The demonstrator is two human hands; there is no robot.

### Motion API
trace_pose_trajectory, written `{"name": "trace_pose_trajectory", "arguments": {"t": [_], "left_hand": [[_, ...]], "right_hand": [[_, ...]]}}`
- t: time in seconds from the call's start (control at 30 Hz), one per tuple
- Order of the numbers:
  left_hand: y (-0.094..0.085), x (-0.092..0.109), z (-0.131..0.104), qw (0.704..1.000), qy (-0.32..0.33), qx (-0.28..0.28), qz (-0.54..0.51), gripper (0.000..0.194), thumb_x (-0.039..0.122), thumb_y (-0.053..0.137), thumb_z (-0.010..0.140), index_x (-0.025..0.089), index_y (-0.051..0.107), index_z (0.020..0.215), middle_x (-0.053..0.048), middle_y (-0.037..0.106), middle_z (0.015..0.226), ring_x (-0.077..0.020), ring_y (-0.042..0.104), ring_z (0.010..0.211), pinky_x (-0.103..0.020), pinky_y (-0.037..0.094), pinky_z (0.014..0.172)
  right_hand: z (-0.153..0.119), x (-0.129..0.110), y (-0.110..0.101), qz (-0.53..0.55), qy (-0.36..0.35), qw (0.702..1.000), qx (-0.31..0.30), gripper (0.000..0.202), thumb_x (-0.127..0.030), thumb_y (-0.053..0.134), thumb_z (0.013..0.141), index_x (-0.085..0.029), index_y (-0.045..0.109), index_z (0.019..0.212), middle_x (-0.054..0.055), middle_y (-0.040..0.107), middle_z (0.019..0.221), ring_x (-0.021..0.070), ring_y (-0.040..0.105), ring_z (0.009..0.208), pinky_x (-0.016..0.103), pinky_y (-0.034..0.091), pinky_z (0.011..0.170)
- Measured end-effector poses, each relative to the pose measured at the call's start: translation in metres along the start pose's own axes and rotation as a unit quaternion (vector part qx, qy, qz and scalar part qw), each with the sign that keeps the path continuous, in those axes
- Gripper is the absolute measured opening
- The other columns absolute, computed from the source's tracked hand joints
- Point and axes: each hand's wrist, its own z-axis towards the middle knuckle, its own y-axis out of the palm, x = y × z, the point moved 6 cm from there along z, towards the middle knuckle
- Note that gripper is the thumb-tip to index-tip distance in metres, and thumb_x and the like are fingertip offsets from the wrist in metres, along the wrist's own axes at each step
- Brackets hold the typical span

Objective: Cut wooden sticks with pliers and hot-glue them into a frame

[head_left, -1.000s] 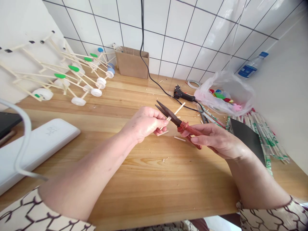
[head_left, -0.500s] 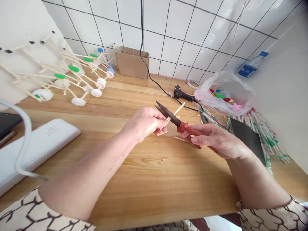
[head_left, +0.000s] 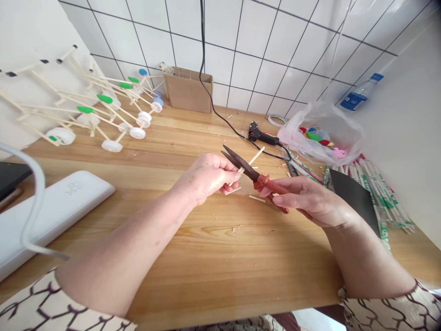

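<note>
My left hand (head_left: 216,174) pinches a thin wooden stick (head_left: 257,156) between thumb and fingers, and the stick slants up to the right. Red-handled scissors (head_left: 250,170) are gripped in my right hand (head_left: 306,200), their dark blades parted slightly and lying across the stick close to my left fingertips. Whether the blades bite into the wood I cannot tell. Below them, one short cut piece of stick (head_left: 257,198) lies on the wooden table (head_left: 220,257), and another piece (head_left: 233,191) shows right under my left fingers.
Stick frames with white wheels (head_left: 112,146) stand at the left, near a white power bank (head_left: 69,202). Behind are a cardboard box (head_left: 189,89) and a corded black glue gun (head_left: 263,134). At right: a plastic bag (head_left: 320,124) of colourful pieces, wrapped chopsticks (head_left: 386,193) and a bottle (head_left: 361,93).
</note>
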Motion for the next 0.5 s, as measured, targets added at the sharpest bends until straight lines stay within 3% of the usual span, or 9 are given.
{"name": "trace_pose_trajectory", "arguments": {"t": [0.37,0.5], "left_hand": [[0.0002,-0.0013,-0.0004,1.000,-0.001,-0.006,0.008,0.025,0.004,0.059,0.076,0.011,0.057,0.051,-0.001,0.057,0.043,-0.0072,0.049,0.039,-0.021,0.040,0.044],[-0.0005,-0.0017,0.0001,1.000,0.001,-0.012,0.018,0.025,0.006,0.060,0.075,0.011,0.057,0.051,-0.001,0.058,0.044,-0.0075,0.050,0.041,-0.021,0.041,0.046]], "right_hand": [[0.0002,0.0011,0.0011,-0.022,0.005,1.000,-0.003,0.025,-0.032,0.067,0.072,-0.016,0.067,0.091,0.005,0.060,0.096,0.0117,0.046,0.068,0.024,0.032,0.053],[-0.0006,-0.0028,0.0046,0.001,-0.018,1.000,-0.004,0.024,-0.028,0.068,0.071,-0.016,0.062,0.091,0.005,0.061,0.094,0.0137,0.050,0.076,0.024,0.035,0.057]]}}
